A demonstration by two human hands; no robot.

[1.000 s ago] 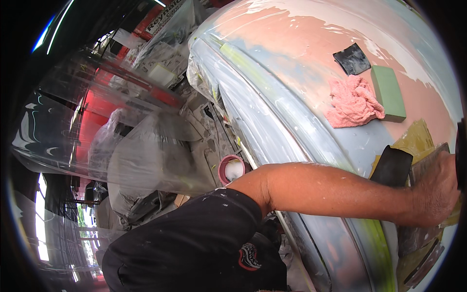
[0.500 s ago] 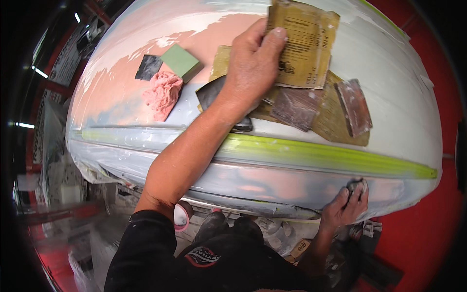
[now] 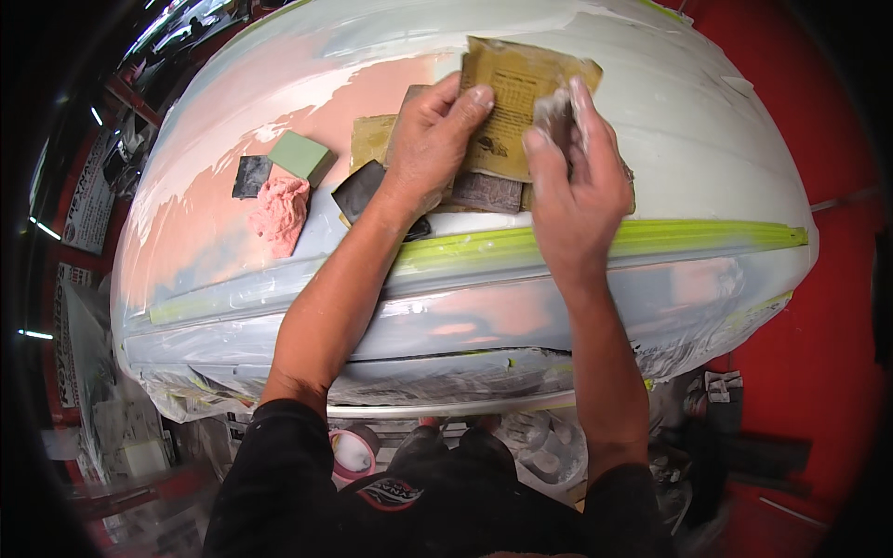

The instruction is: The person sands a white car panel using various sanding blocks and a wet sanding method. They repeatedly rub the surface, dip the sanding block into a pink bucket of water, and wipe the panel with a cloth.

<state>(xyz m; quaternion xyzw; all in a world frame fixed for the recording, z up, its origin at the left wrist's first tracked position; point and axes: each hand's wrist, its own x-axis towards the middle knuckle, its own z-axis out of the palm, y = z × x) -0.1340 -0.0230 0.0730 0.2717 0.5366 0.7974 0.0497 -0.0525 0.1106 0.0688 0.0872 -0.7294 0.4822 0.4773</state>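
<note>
My left hand (image 3: pixel 428 139) is closed on a brown sheet of sandpaper (image 3: pixel 510 116), thumb on its printed back, holding it above the painted body panel (image 3: pixel 670 167). Close to the sheet's right edge, my right hand (image 3: pixel 586 186) grips a small dark, dusty pad (image 3: pixel 553 119) between thumb and fingers; its exact kind is unclear. Beneath my hands lie worn sandpaper pieces (image 3: pixel 488 192), partly covered. Beside my left wrist is a black sheet (image 3: pixel 358 191). Farther left sit a green sanding block (image 3: pixel 296 154), a dark square (image 3: pixel 250 177) and a crumpled pink cloth (image 3: pixel 279 214).
A yellow-green strip (image 3: pixel 688 237) runs along the panel's near side. Thin plastic sheeting (image 3: pixel 186 395) hangs at the lower left edge. Below, near my feet, stands a pink-rimmed bucket (image 3: pixel 354 454). Red floor (image 3: pixel 781 372) shows on the right.
My right hand has come up from the panel's lower right side to beside the sandpaper, carrying the dark pad. The left hand still holds the sheet, and the whole view has shifted.
</note>
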